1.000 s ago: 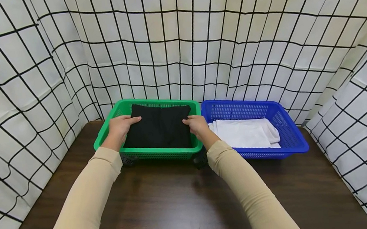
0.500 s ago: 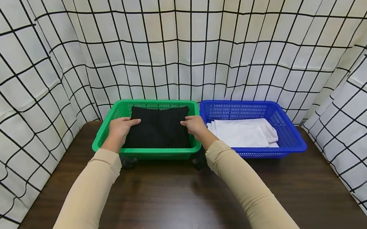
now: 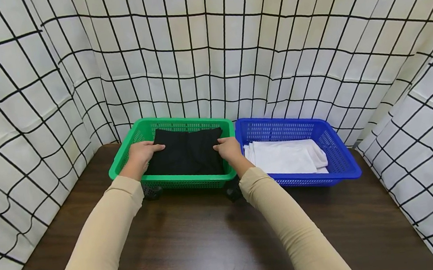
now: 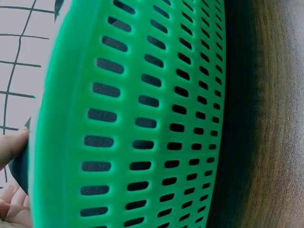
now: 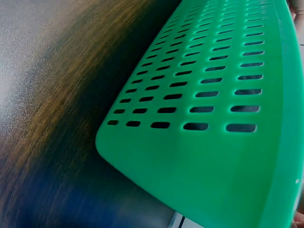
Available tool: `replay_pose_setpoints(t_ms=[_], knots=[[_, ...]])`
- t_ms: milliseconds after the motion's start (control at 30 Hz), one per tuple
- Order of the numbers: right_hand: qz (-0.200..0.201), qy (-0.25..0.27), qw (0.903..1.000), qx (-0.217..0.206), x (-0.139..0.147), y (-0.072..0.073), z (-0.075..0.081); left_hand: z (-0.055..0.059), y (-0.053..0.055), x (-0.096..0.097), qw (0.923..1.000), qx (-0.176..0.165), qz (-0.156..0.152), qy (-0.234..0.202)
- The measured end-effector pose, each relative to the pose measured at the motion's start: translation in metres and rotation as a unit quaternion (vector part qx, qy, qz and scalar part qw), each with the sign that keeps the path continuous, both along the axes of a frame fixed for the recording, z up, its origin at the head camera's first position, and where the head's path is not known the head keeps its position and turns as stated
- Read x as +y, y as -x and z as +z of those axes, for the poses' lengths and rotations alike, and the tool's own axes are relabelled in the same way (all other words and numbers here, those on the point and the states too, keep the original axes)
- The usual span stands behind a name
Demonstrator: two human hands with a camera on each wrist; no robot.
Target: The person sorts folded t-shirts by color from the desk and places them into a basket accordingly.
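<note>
In the head view, a folded black cloth (image 3: 188, 152) lies inside the green basket (image 3: 189, 181). My left hand (image 3: 138, 155) reaches over the basket's left end and grips the cloth's left side, thumb on top. At the opposite side, my right hand (image 3: 229, 147) grips the cloth's right edge the same way. The left wrist view is mostly filled by the basket's slotted wall (image 4: 156, 114); the thumb (image 4: 12, 145) shows at its left edge with a bit of dark cloth. Slotted green wall (image 5: 204, 95) also fills much of the right wrist view.
Right beside the green basket stands a blue basket (image 3: 341, 177) with a folded white cloth (image 3: 286, 157) in it. Both rest on a dark wooden table (image 3: 200, 242). A black wire grid (image 3: 199, 48) in front of white sheeting encloses the back and sides.
The black cloth's far edge has sunk lower in the green basket, and the cloth lies flatter. Both hands have dipped slightly with it, keeping their grip.
</note>
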State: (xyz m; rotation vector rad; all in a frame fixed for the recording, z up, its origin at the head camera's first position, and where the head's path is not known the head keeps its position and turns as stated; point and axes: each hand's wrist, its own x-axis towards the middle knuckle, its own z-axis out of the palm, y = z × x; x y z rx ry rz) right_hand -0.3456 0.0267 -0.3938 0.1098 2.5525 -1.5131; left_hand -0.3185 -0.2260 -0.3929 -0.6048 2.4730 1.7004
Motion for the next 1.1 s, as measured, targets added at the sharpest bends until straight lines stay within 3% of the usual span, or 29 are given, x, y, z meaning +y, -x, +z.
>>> replay_pose_setpoints(t_ms=[367, 600, 800, 900, 967, 1033, 1100], knots=[[-0.003, -0.014, 0.9999, 0.004, 0.002, 0.000, -0.001, 0.001, -0.004, 0.005, 0.9998, 0.015, -0.002, 0.011], [-0.002, -0.044, 0.9985, 0.031, 0.000, -0.001, -0.003, -0.001, -0.004, 0.003, 0.9952, 0.025, -0.018, 0.093], [0.014, -0.057, 0.9966, 0.058, 0.001, -0.006, -0.002, -0.002, -0.005, -0.003, 0.9928, 0.019, -0.017, 0.117], [0.010, -0.004, 0.9987, 0.051, 0.007, -0.009, -0.001, -0.002, -0.008, -0.008, 0.9916, 0.013, -0.017, 0.128], [0.009, 0.062, 0.9977, 0.026, 0.013, -0.012, 0.002, -0.001, -0.010, -0.011, 0.9928, 0.013, -0.013, 0.118], [0.014, 0.145, 0.9893, -0.013, 0.020, -0.016, 0.005, 0.000, -0.012, -0.016, 0.9966, 0.017, -0.012, 0.079], [0.014, 0.217, 0.9749, -0.050, 0.028, -0.021, 0.008, 0.002, -0.013, -0.022, 0.9997, 0.022, 0.002, 0.009]])
